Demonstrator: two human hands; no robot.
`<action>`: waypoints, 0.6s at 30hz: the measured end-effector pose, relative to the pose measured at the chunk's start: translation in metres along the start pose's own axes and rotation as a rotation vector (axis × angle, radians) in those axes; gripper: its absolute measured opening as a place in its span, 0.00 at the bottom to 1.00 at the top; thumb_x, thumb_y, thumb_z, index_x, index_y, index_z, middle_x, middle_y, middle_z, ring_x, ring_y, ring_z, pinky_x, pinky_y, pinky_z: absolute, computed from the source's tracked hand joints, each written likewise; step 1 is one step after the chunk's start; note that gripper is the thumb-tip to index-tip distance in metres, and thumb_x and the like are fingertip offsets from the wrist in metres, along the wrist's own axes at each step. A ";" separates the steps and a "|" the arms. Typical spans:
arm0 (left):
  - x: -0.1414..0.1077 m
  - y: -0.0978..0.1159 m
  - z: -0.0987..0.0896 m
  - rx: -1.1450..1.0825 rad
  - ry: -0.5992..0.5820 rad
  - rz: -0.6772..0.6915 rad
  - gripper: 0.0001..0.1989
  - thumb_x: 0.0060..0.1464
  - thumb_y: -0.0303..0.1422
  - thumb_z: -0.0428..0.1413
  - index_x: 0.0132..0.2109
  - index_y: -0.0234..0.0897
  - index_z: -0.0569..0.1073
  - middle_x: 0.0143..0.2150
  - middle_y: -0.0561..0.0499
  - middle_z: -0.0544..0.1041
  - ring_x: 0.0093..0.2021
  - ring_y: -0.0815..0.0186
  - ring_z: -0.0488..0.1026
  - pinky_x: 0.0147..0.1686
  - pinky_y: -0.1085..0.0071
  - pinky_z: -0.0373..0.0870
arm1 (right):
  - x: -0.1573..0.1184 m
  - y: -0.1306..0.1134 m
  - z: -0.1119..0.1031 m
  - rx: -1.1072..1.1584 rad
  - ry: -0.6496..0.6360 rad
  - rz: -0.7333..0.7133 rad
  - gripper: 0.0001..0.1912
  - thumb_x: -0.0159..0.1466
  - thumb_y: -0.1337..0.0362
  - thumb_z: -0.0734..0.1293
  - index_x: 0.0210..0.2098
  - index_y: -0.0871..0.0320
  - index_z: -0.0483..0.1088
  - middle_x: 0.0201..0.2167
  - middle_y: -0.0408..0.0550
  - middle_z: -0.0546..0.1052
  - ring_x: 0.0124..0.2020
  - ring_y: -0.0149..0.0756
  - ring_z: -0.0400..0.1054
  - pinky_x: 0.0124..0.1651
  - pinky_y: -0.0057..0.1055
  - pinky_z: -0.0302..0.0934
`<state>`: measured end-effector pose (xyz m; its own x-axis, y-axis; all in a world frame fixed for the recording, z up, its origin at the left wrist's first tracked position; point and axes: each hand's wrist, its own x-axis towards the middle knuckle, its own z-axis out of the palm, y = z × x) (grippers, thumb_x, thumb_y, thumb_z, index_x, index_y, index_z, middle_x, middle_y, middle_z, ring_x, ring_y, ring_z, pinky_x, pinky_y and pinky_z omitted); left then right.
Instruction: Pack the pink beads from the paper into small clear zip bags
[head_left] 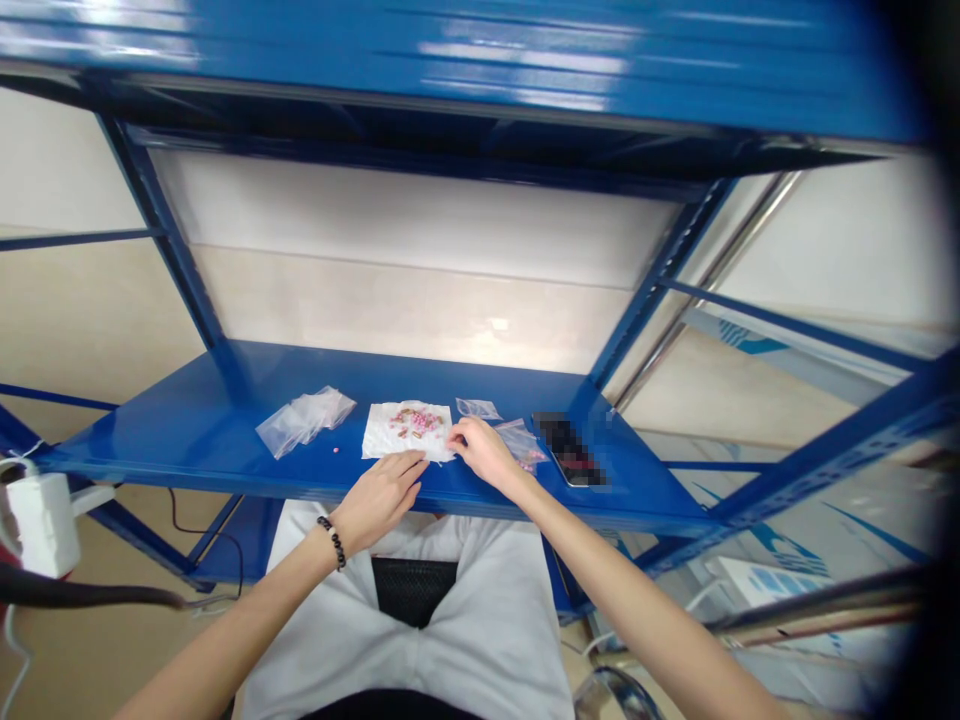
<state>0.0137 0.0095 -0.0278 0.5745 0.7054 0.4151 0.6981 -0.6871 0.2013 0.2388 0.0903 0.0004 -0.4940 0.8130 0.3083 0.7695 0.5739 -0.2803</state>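
A crumpled sheet of white paper lies on the blue shelf in front of me. On it is a loose heap of small pink and brown bead-like pieces. My left hand rests at the shelf's front edge, its fingers stretched out flat by the paper's lower edge. At the paper's right edge, my right hand has thumb and fingertips pinched together; what is between them is too small to tell. Just right of that hand lies a clear plastic bag with some pink pieces near its lower end.
Several clear plastic bags overlap on the left, near a single pink bead. Another small bag lies behind my right hand. A dark phone is at right. The upper blue shelf overhangs the back.
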 end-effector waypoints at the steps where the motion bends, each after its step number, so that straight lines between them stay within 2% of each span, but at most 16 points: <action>1: 0.000 0.000 0.000 0.003 -0.001 0.001 0.21 0.66 0.32 0.44 0.64 0.38 0.63 0.63 0.42 0.67 0.62 0.58 0.64 0.62 0.57 0.62 | 0.000 -0.001 0.000 -0.019 -0.003 -0.016 0.04 0.62 0.68 0.69 0.31 0.59 0.75 0.31 0.48 0.76 0.38 0.38 0.69 0.42 0.29 0.59; 6: -0.001 0.003 -0.001 0.014 0.017 0.011 0.21 0.66 0.31 0.44 0.64 0.39 0.63 0.63 0.42 0.67 0.62 0.58 0.64 0.61 0.56 0.61 | 0.009 -0.008 -0.004 -0.063 0.039 -0.086 0.05 0.62 0.69 0.69 0.29 0.58 0.74 0.31 0.48 0.76 0.39 0.39 0.69 0.45 0.32 0.59; 9: -0.002 0.006 -0.001 0.037 0.024 0.023 0.21 0.65 0.30 0.44 0.64 0.38 0.63 0.63 0.42 0.67 0.63 0.57 0.64 0.62 0.55 0.60 | 0.023 -0.011 -0.002 0.019 0.082 -0.063 0.04 0.62 0.70 0.68 0.32 0.58 0.76 0.31 0.47 0.78 0.37 0.37 0.70 0.46 0.31 0.60; 14: -0.005 0.008 0.000 0.108 0.022 0.025 0.22 0.66 0.32 0.43 0.65 0.39 0.62 0.64 0.43 0.66 0.64 0.57 0.62 0.62 0.56 0.58 | 0.037 -0.009 0.006 0.191 0.068 -0.010 0.05 0.62 0.69 0.68 0.34 0.58 0.77 0.32 0.47 0.80 0.34 0.36 0.73 0.41 0.29 0.62; 18: -0.008 0.008 0.005 0.152 0.017 0.023 0.23 0.66 0.36 0.44 0.66 0.37 0.59 0.65 0.42 0.64 0.65 0.56 0.60 0.63 0.55 0.55 | 0.031 -0.003 0.008 0.134 0.084 0.062 0.04 0.61 0.67 0.70 0.31 0.58 0.77 0.30 0.48 0.80 0.33 0.37 0.73 0.40 0.29 0.62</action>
<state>0.0174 -0.0006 -0.0338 0.5846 0.6861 0.4330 0.7424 -0.6677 0.0556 0.2178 0.1152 0.0033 -0.4070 0.8393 0.3603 0.7336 0.5354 -0.4186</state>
